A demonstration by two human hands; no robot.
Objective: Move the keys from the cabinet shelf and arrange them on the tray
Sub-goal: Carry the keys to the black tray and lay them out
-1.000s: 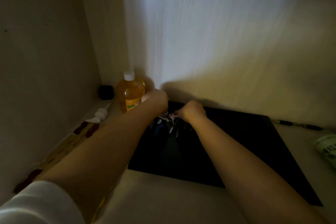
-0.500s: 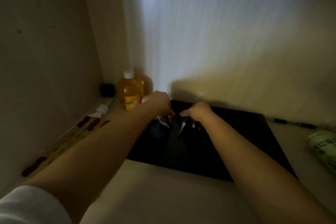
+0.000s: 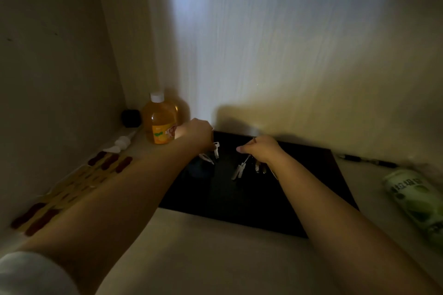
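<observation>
A flat black tray [image 3: 299, 189] lies on the dim cabinet shelf against the back wall. My left hand [image 3: 195, 134] is over the tray's far left corner, closed on a bunch of silver keys [image 3: 214, 151] that hang below it. My right hand [image 3: 261, 148] is a little to the right, also over the tray, closed on a second bunch of keys [image 3: 241, 170] that dangle from its fingers. Both bunches hang just above the tray; whether they touch it I cannot tell. A dark bluish fob [image 3: 199, 170] lies under the left bunch.
An orange juice bottle [image 3: 160, 122] with a white cap stands just left of my left hand. A small black object [image 3: 130, 117] sits in the back corner. A white tube [image 3: 122, 142] and a patterned sheet [image 3: 72, 187] lie along the left wall. A pen [image 3: 366, 160] and a green pack [image 3: 417, 201] lie at the right.
My two hands were together over one cluster of keys. They have moved apart, each now carrying its own bunch, the right hand drifting to the right.
</observation>
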